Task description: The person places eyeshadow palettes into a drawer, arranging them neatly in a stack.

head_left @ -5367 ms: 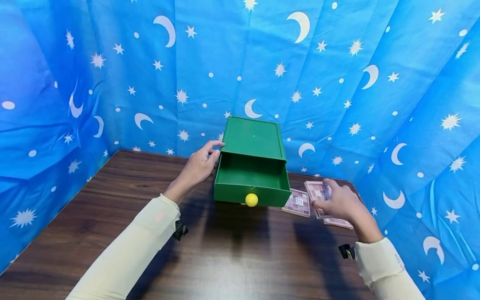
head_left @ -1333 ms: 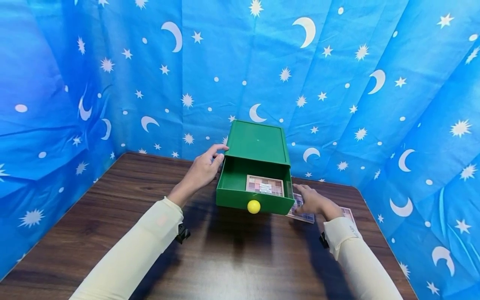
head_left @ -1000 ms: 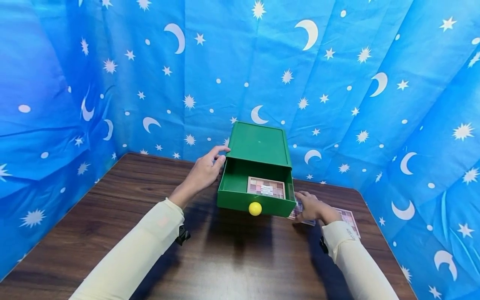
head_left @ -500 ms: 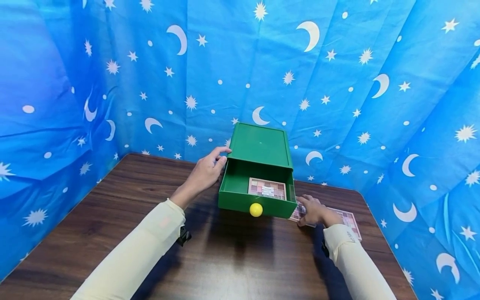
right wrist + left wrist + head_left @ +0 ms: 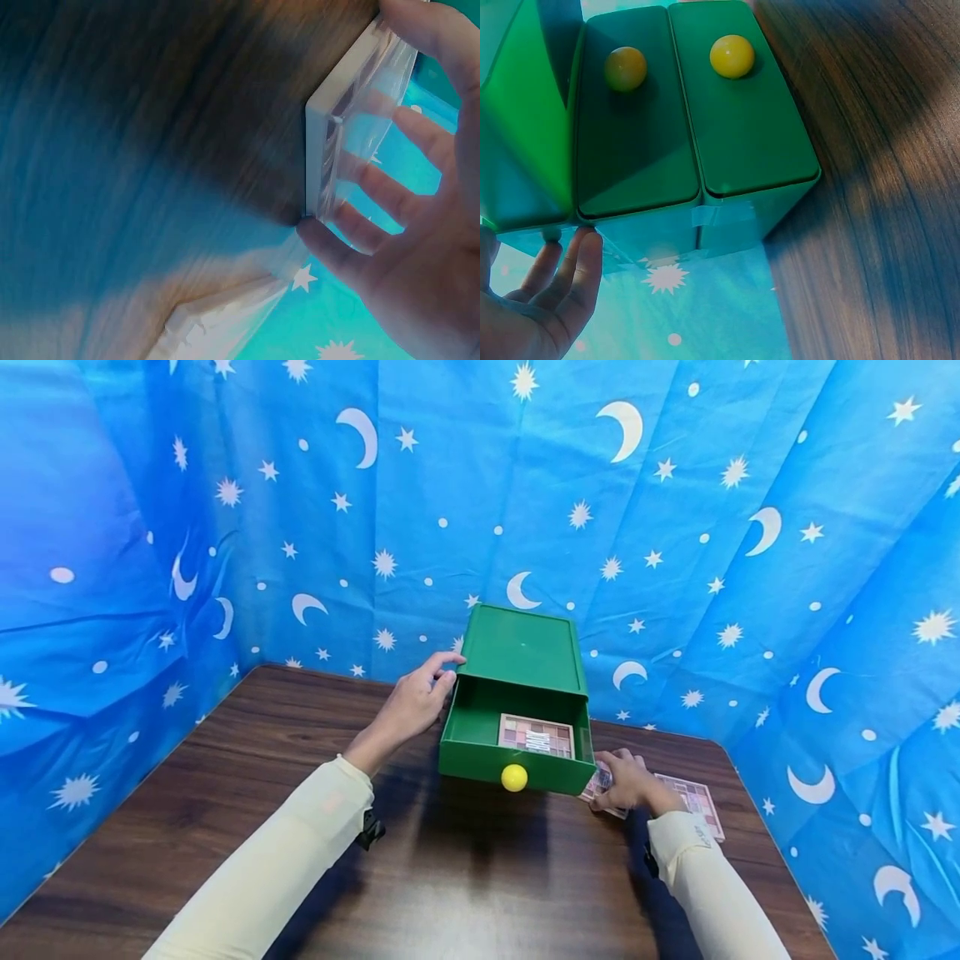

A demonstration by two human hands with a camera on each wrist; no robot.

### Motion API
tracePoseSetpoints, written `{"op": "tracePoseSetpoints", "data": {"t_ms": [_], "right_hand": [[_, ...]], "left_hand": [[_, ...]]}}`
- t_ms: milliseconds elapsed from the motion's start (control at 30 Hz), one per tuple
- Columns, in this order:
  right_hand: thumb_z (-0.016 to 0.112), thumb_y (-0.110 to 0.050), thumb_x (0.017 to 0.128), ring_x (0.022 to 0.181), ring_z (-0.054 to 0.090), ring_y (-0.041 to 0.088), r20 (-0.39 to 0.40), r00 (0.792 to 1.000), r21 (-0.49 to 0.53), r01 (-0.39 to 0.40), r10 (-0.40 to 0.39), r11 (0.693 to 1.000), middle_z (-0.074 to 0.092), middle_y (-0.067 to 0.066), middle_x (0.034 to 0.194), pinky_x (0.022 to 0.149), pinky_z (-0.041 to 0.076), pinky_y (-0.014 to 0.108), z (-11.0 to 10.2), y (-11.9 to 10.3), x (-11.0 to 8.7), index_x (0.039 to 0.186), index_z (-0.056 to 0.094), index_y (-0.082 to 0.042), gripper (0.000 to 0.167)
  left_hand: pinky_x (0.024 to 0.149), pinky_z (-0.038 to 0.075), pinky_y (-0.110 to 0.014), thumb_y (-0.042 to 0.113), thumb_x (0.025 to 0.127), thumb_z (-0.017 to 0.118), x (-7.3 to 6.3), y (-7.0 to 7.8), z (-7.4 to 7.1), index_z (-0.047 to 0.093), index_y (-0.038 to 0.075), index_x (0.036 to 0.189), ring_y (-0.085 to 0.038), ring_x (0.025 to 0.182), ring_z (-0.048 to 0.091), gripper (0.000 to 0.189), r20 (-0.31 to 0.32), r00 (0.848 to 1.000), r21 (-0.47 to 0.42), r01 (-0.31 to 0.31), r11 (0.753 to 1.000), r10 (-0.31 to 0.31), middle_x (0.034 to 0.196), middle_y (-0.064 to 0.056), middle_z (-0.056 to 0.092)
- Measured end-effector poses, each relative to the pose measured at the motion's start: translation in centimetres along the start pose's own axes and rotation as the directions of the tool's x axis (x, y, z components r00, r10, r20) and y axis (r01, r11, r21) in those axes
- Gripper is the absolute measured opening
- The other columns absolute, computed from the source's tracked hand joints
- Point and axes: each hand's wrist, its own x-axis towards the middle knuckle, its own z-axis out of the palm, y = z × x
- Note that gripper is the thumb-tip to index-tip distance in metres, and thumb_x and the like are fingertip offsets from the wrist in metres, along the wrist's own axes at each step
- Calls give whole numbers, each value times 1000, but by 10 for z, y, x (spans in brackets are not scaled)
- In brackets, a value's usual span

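Note:
A green drawer cabinet [image 5: 522, 647] stands on the table with its top drawer [image 5: 480, 760] pulled out. Inside that drawer lies an eyeshadow palette [image 5: 536, 737] with a clear lid. My left hand [image 5: 411, 703] touches the cabinet's left side near the top, its fingertips [image 5: 589, 240] right at the edge in the left wrist view. To the right of the drawer, my right hand [image 5: 628, 781] grips a second eyeshadow palette [image 5: 341, 124] by its edges, thumb at one end and fingers spread over the clear lid. It sits low over the tabletop.
Another palette [image 5: 697, 806] lies on the table farther right, partly behind my right wrist. Yellow knobs [image 5: 732, 56] stick out from the drawer fronts. The dark wood table [image 5: 300, 727] reaches back to a blue star-and-moon curtain [image 5: 420, 485].
A palette that was on the table earlier is now in the drawer. My right hand has come left to the palette beside the drawer and closed on it. The left hand stays at the cabinet.

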Motion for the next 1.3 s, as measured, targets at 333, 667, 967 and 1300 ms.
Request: {"op": "tracePoseSetpoints", "data": {"t_ms": [333, 667, 967, 1300], "right_hand": [[88, -40, 70, 124, 42, 49, -73, 997, -43, 12, -15, 999, 43, 31, 146, 96, 47, 68, -6, 4, -7, 146, 51, -12, 89], [87, -40, 70, 123, 41, 50, -75, 993, -49, 85, -89, 995, 44, 32, 145, 91, 48, 65, -40, -4, -29, 146, 52, -11, 88], [85, -40, 73, 123, 39, 46, -64, 991, -26, 117, -119, 993, 43, 27, 146, 93, 47, 69, -68, -16, -49, 147, 52, -14, 85], [82, -38, 76, 119, 43, 42, -67, 980, -61, 186, -190, 981, 45, 27, 145, 86, 48, 57, -111, -29, -68, 148, 52, -15, 81]], "left_hand": [[89, 50, -49, 32, 112, 39, 2, 0, 1, 49, 30, 146, -30, 119, 64, 36, 1, 1000, -3, 5, 1000, -5, 140, -14, 63], [85, 50, -48, 35, 112, 38, 2, 1, 0, 48, 30, 146, -31, 118, 64, 36, 3, 1000, 3, -3, 1000, 3, 140, -15, 63], [75, 46, -42, 35, 112, 38, 0, 0, 1, 48, 32, 147, -25, 82, 57, 37, 2, 1000, 2, 1, 1000, -1, 108, -10, 66], [87, 51, -49, 37, 112, 37, 2, -1, 0, 47, 32, 147, -29, 115, 64, 38, 19, 1000, -12, 9, 1000, -9, 138, -13, 63]]}}
